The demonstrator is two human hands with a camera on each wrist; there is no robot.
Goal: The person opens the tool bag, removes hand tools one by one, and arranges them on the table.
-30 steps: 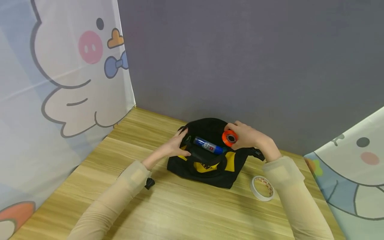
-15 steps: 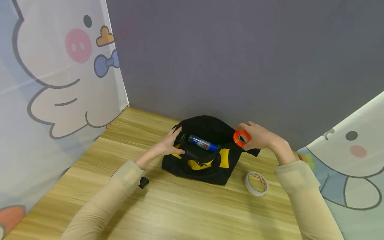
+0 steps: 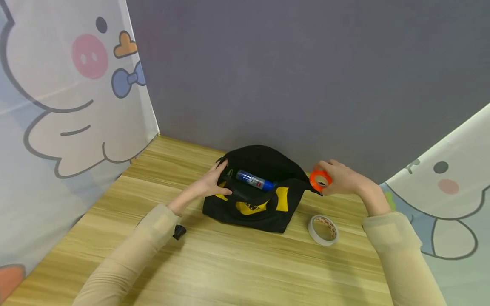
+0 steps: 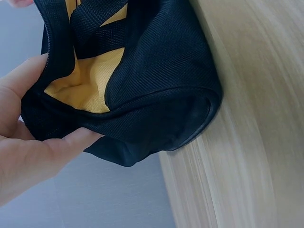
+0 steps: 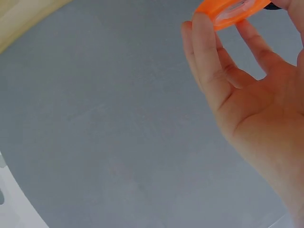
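Note:
My left hand (image 3: pixel 208 183) grips the side edge of the opening of a black and yellow tool bag (image 3: pixel 241 217). In the left wrist view, the thumb lies outside the bag (image 4: pixel 161 52) and the fingers go behind its zipped rim. A blue tube with a pale label (image 3: pixel 254 180), like a glue stick, lies in the opening. At the bag's right end, my right hand (image 3: pixel 342 178) pinches an orange roll of tape (image 3: pixel 314 179) by its rim. The right wrist view shows the tape (image 5: pixel 209 10) at the fingertips, partly cut off by the frame.
A white roll of tape (image 3: pixel 314 236) lies on the wooden table (image 3: pixel 237 267), right of the bag. A small black object (image 3: pixel 179 232) shows beside the left sleeve. The grey wall (image 3: pixel 268 76) rises close behind the bag, with cartoon-printed sheets on both sides.
My right hand has moved right with the orange tape, from over the bag's opening to its right end. The left hand keeps its grip on the bag. The head view has shifted slightly.

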